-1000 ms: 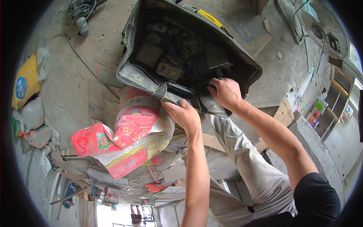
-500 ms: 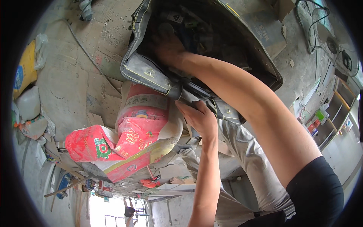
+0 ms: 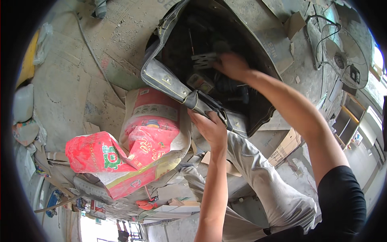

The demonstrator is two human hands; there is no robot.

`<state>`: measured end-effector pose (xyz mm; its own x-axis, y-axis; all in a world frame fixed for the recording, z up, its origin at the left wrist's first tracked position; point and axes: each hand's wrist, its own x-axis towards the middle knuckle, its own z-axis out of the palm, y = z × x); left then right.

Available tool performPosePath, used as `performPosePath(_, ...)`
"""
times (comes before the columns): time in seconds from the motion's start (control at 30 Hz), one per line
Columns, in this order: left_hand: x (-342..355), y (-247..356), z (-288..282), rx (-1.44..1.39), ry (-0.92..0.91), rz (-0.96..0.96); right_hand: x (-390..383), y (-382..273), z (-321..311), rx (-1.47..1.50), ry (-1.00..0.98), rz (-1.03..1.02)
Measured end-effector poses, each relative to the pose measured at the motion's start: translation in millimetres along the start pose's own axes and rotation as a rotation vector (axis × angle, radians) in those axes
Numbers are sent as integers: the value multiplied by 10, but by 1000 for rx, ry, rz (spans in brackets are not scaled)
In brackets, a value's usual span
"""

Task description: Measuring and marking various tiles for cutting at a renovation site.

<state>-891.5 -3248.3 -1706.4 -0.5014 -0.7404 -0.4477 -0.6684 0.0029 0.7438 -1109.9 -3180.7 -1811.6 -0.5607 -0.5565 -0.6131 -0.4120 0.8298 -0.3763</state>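
A dark tool bag with pale stitching and snap studs gapes open in front of me. My left hand is closed round the handle at its near rim. Inside the bag, my right hand reaches down, its fingertips at a grey, zigzag-shaped piece. Shadow and blur hide whether those fingers grip the piece. Beside it lie a thin rod, a small labelled box-like item and several dark tools that I cannot make out.
A red-and-white sack, folded over at the top, stands left of the bag. A grey cable runs across the dusty, cardboard-covered floor. At the far right is a fan. A white jug sits at the left, and another person appears by the bright opening.
My right hand has moved rightward inside the bag, and the grey zigzag piece now shows at its fingertips. My left hand keeps its hold on the handle. The view has shifted slightly.
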Motion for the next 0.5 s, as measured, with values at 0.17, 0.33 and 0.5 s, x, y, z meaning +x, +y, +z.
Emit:
performPosePath(0.17,-9,-10,11,-56,0,-55,-546,-57,87,-93,-227,160)
performPosePath(0.33,-24,-56,-126,-35,-52,-42,68,-619,-308,221,324,-43)
performPosePath(0.5,-17,-73,15,-104,-25,-107,1480,-415,422,-237,159,87)
